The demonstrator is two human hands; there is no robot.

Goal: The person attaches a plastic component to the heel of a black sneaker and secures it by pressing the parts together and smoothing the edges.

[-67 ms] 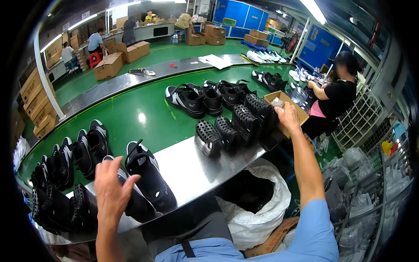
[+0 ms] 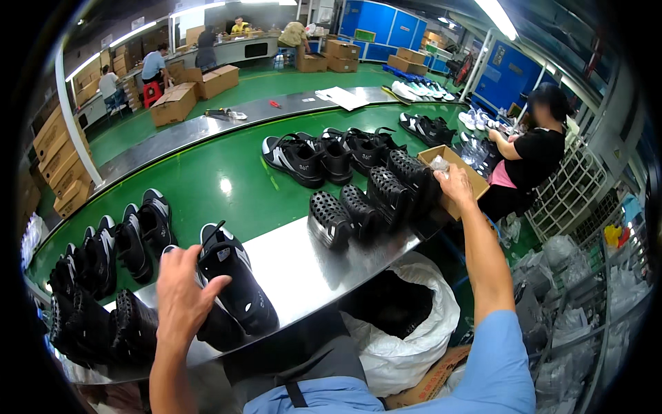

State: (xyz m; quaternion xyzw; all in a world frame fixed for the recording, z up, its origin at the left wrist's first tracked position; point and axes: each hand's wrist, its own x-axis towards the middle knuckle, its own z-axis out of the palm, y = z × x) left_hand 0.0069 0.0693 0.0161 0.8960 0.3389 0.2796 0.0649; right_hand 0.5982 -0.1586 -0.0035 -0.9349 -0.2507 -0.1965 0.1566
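My left hand [image 2: 185, 293] is over a black sneaker [image 2: 219, 326] with its fingers apart and nothing in them. Beside it, a second black sneaker [image 2: 238, 279] with a grey-white toe lies sole down, its tongue loop up. My right hand [image 2: 455, 185] reaches into a small open cardboard box [image 2: 477, 181] at the bench's right. Its fingers are bent together by a crumpled clear, whitish piece [image 2: 439, 163]; whether they grip it is hard to tell. Just left of the box, several black sneakers [image 2: 387, 190] with studded soles stand on end.
A green belt [image 2: 227, 162] with more black sneakers runs behind the metal bench edge [image 2: 310, 255]. Below stands a white sack [image 2: 441, 303] with dark contents. At right a person [image 2: 541, 148] handles shoes, near a wire rack [image 2: 583, 331] full of clear plastic bags.
My left hand has shifted slightly right, closer to the sneaker with the raised loop. My right hand remains at the cardboard box.
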